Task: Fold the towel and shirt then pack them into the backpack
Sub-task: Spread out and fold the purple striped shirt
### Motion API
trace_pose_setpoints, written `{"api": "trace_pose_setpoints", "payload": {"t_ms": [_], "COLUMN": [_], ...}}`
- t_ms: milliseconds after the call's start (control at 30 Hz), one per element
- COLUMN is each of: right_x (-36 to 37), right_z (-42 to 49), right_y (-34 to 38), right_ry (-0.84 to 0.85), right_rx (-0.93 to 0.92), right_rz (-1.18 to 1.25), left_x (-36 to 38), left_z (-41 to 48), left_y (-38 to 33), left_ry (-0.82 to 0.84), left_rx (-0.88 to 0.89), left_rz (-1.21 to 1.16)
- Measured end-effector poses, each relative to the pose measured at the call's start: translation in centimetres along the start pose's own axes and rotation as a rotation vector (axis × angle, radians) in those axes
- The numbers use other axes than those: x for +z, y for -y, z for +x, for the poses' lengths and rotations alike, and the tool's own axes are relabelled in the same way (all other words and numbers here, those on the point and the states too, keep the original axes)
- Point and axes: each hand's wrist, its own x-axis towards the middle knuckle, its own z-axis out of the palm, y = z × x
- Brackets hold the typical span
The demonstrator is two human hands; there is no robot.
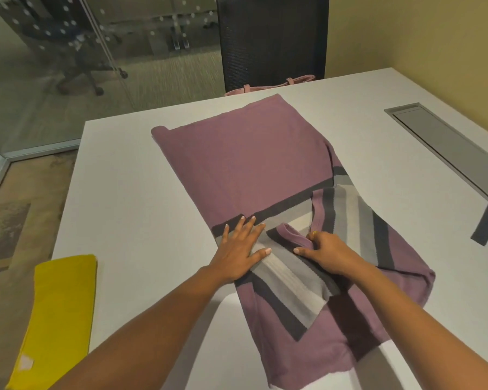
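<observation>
The purple knit shirt with grey, white and dark stripes [245,164] lies spread across the middle of the white surface [124,206], its sleeves already turned in unevenly. The left hand [237,251] lies flat and open on the striped band, pinning it. The right hand [324,254] has its fingers curled, pinching the rolled purple neckline just beside it. From where I stand, the trouble is that the cloth near the collar is bunched. If the right hand pulls while the left presses, the stripes will likely skew and the fold will come out crooked and bulky. The far corner is also rolled under, so it may crease in. The folded yellow towel [62,305] sits right at the surface's near left edge, where a brushing forearm could knock it off. A pink strapped bag [268,85], probably the backpack, waits beyond the far edge, well apart.
</observation>
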Motion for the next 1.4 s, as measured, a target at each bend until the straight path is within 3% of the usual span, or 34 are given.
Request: {"api": "trace_pose_setpoints", "payload": {"t_ms": [100,167,233,400,533,700,967,1233,1400], "right_x": [0.3,0.0,-0.3,0.9,2.9,4.3,5.3,5.1,5.4], "right_z": [-0.1,-0.1,0.8,5.3,9.4,13.8,17.8,19.0,19.5], "right_y": [0.0,1.3,3.0,8.0,11.7,14.8,17.2,18.0,17.8], "right_ry": [-0.193,-0.433,-0.558,-0.357,-0.191,-0.192,-0.202,-0.170,-0.183], "right_rx": [0.070,0.048,-0.030,-0.197,-0.204,-0.193,-0.147,-0.087,-0.118], "right_rz": [-0.243,-0.243,-0.219,-0.051,0.046,0.073,0.197,0.204,0.326], "left_x": [-0.1,-0.8,-1.9,-6.2,-10.3,-13.5,-15.8,-16.0,-17.2], "left_z": [0.0,0.2,1.0,5.3,9.5,14.0,17.4,18.3,19.6], "left_y": [0.1,0.6,1.9,7.2,11.3,17.0,21.9,22.5,21.8], "left_ry": [-0.057,-0.158,-0.250,-0.431,-0.508,-0.580,-0.796,-0.801,-0.454], "left_rx": [0.013,0.005,-0.029,-0.253,-0.493,-0.859,-0.855,-0.755,-0.788], "left_rz": [-0.047,-0.135,-0.167,-0.149,-0.211,-0.440,-0.807,-0.331,-0.024]}}
